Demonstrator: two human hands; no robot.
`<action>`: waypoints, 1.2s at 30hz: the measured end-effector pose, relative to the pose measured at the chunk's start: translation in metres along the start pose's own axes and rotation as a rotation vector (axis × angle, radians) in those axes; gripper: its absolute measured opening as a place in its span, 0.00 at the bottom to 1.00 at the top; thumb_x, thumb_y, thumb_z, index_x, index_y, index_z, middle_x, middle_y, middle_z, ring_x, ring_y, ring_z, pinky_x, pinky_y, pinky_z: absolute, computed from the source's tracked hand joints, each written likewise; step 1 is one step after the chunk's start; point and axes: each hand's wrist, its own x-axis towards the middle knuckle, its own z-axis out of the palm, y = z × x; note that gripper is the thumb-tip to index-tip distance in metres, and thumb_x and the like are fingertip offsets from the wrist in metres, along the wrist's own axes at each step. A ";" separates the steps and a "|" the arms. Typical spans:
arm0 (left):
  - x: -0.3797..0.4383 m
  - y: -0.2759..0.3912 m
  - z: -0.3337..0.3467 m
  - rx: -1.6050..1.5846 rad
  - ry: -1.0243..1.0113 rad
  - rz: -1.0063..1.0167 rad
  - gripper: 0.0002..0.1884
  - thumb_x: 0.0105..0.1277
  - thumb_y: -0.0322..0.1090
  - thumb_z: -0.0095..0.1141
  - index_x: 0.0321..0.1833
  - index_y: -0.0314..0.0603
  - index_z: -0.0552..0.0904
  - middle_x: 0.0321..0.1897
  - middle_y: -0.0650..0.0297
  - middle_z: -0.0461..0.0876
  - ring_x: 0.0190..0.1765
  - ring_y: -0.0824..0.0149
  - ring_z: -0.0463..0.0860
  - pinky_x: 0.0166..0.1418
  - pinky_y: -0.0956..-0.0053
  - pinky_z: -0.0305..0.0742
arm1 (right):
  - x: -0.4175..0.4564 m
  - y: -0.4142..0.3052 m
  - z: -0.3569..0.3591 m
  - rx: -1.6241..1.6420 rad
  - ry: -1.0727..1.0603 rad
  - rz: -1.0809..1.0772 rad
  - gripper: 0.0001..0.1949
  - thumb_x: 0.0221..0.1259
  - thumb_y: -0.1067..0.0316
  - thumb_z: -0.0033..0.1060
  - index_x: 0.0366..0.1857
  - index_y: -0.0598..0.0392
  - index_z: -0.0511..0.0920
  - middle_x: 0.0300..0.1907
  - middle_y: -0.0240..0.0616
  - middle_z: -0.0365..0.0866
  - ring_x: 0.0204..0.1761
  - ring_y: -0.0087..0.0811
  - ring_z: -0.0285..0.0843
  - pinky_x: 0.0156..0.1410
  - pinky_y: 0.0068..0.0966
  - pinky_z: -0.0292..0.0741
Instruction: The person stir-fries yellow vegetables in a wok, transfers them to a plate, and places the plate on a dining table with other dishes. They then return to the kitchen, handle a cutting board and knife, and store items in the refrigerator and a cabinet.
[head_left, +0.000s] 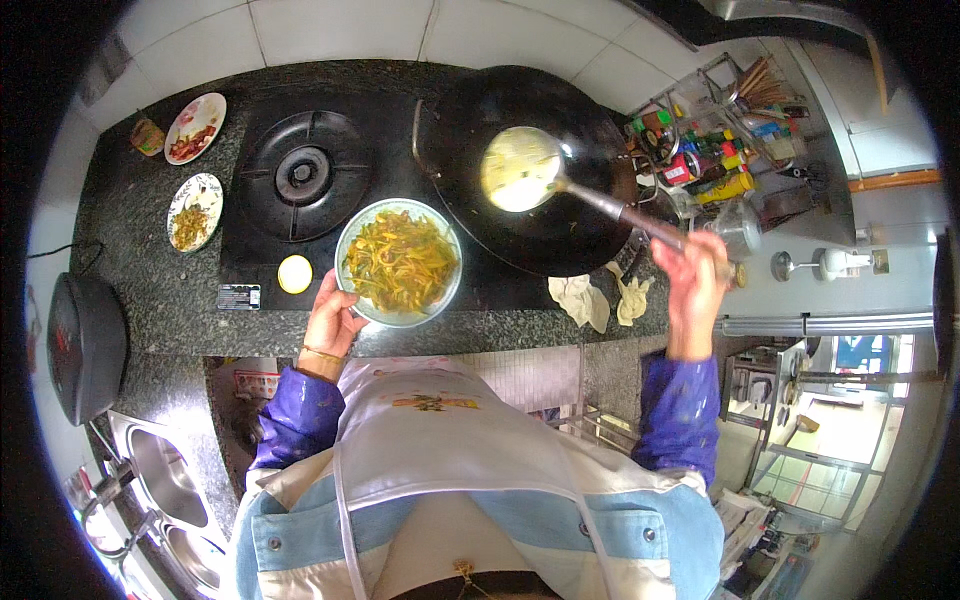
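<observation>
My left hand (334, 315) grips the rim of a pale bowl (352, 304) filled with cooked, shredded yellow-green food (401, 259). The bowl is over the front of the black gas hob (487, 289), left of the wok. In my right hand (694, 274) is the dark handle of a metal ladle (592, 196), blurred by motion. The ladle's round head (523, 169) is over the black wok (480, 97) and holds or is coated with something pale yellow; the blur hides which. A few small bits lie in the wok.
Left on the granite counter (157, 277) are a plate with reddish food scraps (195, 127) and a patterned plate with chopped food (196, 214). A yellow-rimmed lid (295, 274) lies by the left burner (303, 174). Crumpled cloths (581, 300) and a rack of seasoning bottles (697, 161) are at right.
</observation>
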 end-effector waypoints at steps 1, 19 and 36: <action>0.000 0.000 0.001 0.001 -0.002 -0.003 0.26 0.58 0.22 0.46 0.63 0.44 0.69 0.56 0.58 0.77 0.55 0.59 0.81 0.54 0.54 0.82 | 0.020 0.008 -0.010 -0.073 0.046 0.031 0.08 0.59 0.73 0.57 0.41 0.59 0.75 0.43 0.59 0.81 0.40 0.49 0.85 0.44 0.34 0.86; 0.005 -0.010 -0.003 -0.004 0.013 -0.022 0.27 0.58 0.22 0.45 0.64 0.42 0.67 0.57 0.56 0.76 0.57 0.56 0.80 0.54 0.54 0.82 | -0.002 0.014 0.062 -0.791 -0.674 -0.512 0.10 0.50 0.71 0.67 0.38 0.53 0.83 0.41 0.43 0.86 0.45 0.37 0.85 0.47 0.29 0.82; 0.004 0.008 0.011 0.048 0.029 -0.011 0.29 0.57 0.23 0.45 0.65 0.43 0.66 0.58 0.56 0.75 0.57 0.56 0.80 0.53 0.57 0.83 | 0.199 0.124 -0.045 -0.126 -0.202 0.778 0.12 0.60 0.65 0.60 0.43 0.61 0.75 0.41 0.51 0.81 0.44 0.48 0.84 0.54 0.40 0.83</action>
